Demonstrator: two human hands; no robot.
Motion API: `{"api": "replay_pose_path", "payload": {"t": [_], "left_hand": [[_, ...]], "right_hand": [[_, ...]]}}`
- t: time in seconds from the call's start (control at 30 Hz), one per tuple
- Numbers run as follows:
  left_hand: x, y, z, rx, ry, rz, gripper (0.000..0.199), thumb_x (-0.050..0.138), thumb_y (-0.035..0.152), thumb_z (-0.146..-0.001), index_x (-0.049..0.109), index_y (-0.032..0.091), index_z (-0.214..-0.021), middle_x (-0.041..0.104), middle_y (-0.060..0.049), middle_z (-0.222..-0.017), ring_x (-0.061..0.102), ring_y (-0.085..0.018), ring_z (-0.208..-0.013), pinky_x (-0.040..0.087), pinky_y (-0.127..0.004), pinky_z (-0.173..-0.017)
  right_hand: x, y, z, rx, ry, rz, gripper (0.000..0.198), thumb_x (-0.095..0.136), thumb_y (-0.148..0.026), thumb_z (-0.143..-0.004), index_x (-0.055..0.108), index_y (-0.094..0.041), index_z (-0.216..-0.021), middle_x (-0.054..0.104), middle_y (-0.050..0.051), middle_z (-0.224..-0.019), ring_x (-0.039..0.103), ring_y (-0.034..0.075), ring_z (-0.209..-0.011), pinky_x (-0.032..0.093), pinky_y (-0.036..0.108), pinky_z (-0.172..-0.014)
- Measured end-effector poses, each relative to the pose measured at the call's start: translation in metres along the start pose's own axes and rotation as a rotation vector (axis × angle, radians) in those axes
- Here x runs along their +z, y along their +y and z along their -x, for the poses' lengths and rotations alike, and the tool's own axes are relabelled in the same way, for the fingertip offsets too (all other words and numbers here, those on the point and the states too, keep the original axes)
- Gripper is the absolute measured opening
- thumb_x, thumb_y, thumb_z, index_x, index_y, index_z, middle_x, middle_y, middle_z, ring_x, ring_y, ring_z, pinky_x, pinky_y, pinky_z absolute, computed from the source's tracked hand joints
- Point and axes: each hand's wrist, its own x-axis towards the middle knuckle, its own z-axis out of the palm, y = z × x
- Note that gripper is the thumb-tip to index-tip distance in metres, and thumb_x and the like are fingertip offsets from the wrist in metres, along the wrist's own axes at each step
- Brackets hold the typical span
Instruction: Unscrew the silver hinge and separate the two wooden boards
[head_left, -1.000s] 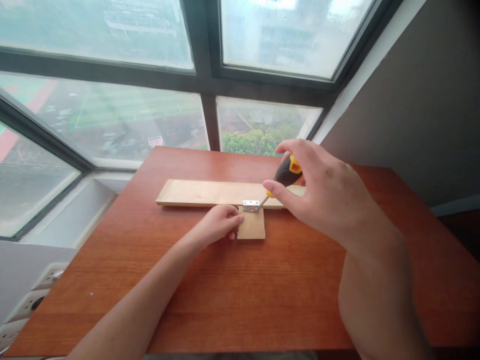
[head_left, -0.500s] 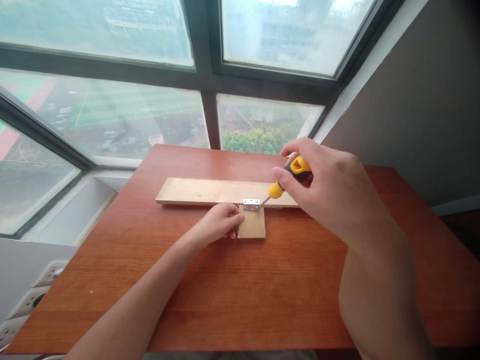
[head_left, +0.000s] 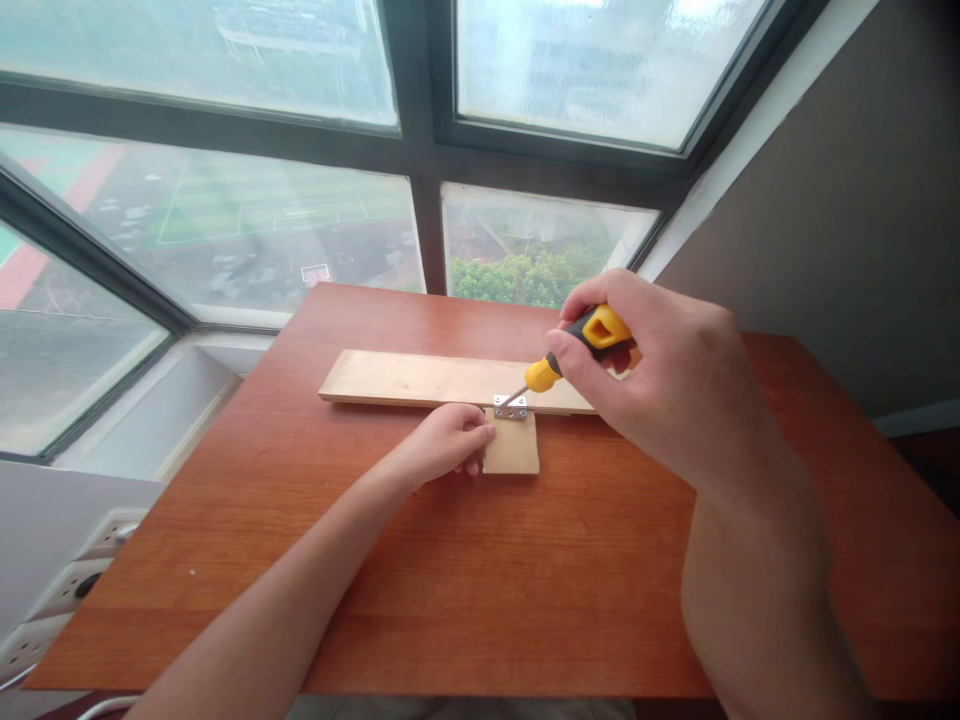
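Note:
A long pale wooden board (head_left: 420, 381) lies across a red-brown table (head_left: 525, 580). A small wooden block (head_left: 512, 453) butts against its near edge, and a small metal hinge (head_left: 510, 406) bridges the two. My left hand (head_left: 442, 443) presses against the block's left side and touches the hinge's end. My right hand (head_left: 660, 375) grips a yellow and black screwdriver (head_left: 577, 347), whose tip rests on the hinge. The right end of the long board is hidden behind my right hand.
Large windows (head_left: 300, 150) rise behind the table's far edge. A grey wall (head_left: 840, 230) stands on the right. A white power strip (head_left: 67, 590) lies lower left, beside the table's left edge.
My right hand has shifted its hold on the screwdriver, showing more of the yellow handle, with the tip kept on the hinge. My left hand stays at the block. The view shifted slightly.

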Motion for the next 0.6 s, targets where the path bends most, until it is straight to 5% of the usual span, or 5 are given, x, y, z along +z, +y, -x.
{"api": "replay_pose_path", "payload": {"t": [0.6], "left_hand": [[-0.0001, 0.001, 0.0008, 0.009, -0.006, -0.009, 0.025, 0.053, 0.039, -0.087, 0.053, 0.017, -0.075, 0.062, 0.0, -0.056, 0.06, -0.011, -0.049, 0.039, -0.018, -0.042]], "right_hand": [[0.0098, 0.0067, -0.0015, 0.011, 0.0, 0.087, 0.018, 0.062, -0.034, -0.086, 0.062, -0.018, -0.093, 0.062, -0.003, -0.073, 0.055, 0.012, -0.061, 0.037, 0.026, -0.057]]}}
